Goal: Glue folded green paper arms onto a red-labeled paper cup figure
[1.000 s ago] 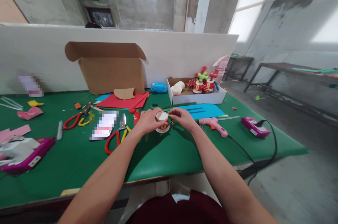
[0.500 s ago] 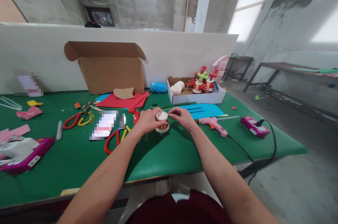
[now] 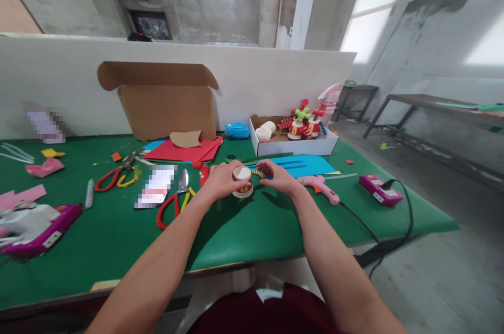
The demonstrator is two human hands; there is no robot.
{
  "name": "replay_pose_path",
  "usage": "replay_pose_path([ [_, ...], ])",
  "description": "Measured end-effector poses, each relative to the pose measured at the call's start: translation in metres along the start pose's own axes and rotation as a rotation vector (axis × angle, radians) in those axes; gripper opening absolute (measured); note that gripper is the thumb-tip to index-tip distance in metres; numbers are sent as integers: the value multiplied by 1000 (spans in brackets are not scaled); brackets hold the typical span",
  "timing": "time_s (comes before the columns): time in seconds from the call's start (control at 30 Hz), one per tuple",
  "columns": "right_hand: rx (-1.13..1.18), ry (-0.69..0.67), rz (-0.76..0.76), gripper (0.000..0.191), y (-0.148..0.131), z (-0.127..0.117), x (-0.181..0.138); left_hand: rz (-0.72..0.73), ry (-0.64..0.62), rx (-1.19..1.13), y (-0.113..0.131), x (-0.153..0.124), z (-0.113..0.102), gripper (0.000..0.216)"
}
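An upside-down paper cup (image 3: 242, 181) with a red band stands on the green table (image 3: 244, 229) in the middle. My left hand (image 3: 220, 179) is wrapped round its left side. My right hand (image 3: 279, 176) pinches the end of a folded green-and-yellow paper strip (image 3: 258, 172) that stretches out from the cup's right side. Both forearms reach in from the bottom of the view.
Red-handled shears (image 3: 173, 200) and red scissors (image 3: 114, 176) lie left of the cup. A pink glue gun (image 3: 318, 187) lies to the right, another glue gun (image 3: 380, 189) with a cable beyond. A white box (image 3: 293, 137) of finished cups, blue paper (image 3: 303, 165), red paper (image 3: 185, 150) and a cardboard box (image 3: 165, 97) stand behind.
My right hand has moved a little to the right, away from the cup, and the folded paper strip now shows stretched between cup and fingers. My left hand has stayed on the cup.
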State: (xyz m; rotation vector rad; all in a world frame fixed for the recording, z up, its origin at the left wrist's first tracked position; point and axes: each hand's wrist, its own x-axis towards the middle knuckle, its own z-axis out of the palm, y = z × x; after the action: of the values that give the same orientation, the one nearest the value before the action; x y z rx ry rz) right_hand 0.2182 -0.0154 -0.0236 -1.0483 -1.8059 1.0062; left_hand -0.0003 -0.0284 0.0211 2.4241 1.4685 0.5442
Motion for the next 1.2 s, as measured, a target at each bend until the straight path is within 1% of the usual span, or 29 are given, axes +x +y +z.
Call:
replay_pose_path([
  [0.1,-112,19,13,44,2,-4,-1,-5,-6,-1,0,0,0,38],
  [0.27,-241,45,50,35,1,-3,-2,-11,-5,-3,0,0,0,38],
  [0.43,-139,77,-43,18,0,5,2,-6,3,-1,0,0,1,37],
  [0.5,-106,81,-75,16,-2,8,3,-1,3,0,-1,1,1,37],
  [0.6,-88,76,-97,17,-4,10,4,6,1,4,-1,1,1,37],
  [0.77,-112,76,-86,20,-8,11,4,-4,-2,-1,-1,1,1,38],
  [1.07,-96,101,-81,17,-9,15,6,0,-4,-13,-1,1,1,36],
  [1.2,-80,89,-86,19,-10,16,7,1,-6,-12,-1,2,2,38],
])
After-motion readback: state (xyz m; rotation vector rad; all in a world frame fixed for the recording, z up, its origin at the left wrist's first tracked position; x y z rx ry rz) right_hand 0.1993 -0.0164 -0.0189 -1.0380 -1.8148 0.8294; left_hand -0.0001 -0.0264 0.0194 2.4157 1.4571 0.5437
